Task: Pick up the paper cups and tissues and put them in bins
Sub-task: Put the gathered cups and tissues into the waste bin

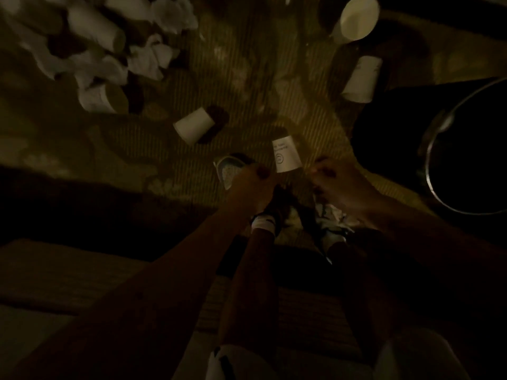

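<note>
Left hand (253,183): reaches down and forward with its fingers curled. The dim light hides whether it grips anything.
Right hand (338,186): held level with the left hand, fingers curled in. I cannot tell whether they pinch anything.
Printed cup (286,157): stands upside down between the two hands, just past the fingertips. Its rim is just beside the right hand's fingers, and contact is unclear.
Pale thing (226,170): lies against the outer side of the left hand's fingers and is too dark to identify.
Bin (433,171): dark with a shiny rim, near the outer side of the right hand.
Lone cup (194,127): lies on its side beyond the left hand and to its outer side, well apart from it.
Tipped cup (361,79): lies well beyond the right hand, past the bin's far edge.
Open cup (354,19): farther still, beyond the tipped cup, with its mouth toward the camera.
Pile (109,50): cups and crumpled tissues heaped together, farthest from the left hand, out to its outer side.
Mat (260,86): a ribbed surface under all of it.
</note>
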